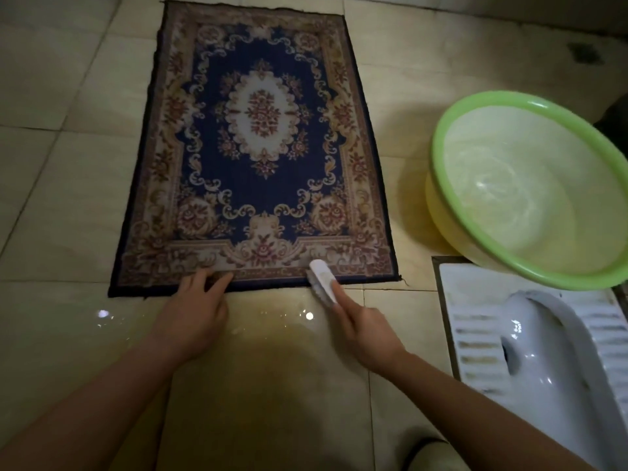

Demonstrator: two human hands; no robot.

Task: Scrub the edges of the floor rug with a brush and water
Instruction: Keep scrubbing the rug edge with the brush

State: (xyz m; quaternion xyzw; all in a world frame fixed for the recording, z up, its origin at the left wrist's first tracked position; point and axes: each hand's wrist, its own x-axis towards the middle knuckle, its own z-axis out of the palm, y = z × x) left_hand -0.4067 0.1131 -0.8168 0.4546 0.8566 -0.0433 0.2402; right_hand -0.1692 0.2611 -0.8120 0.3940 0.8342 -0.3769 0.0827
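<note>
A navy and beige floral rug [258,147] lies flat on the tiled floor. My right hand [365,329] grips a white scrub brush [322,278], bristles down on the rug's near edge, right of its middle. My left hand [195,314] presses its straight fingers on the same near edge, left of the brush. A green-rimmed basin [530,188] holding water stands to the right of the rug.
A white squat toilet pan [543,351] is set in the floor at the lower right, partly under the basin. The beige floor tiles [272,334] in front of the rug are wet and shiny. A dark floor drain [585,53] sits at the far right.
</note>
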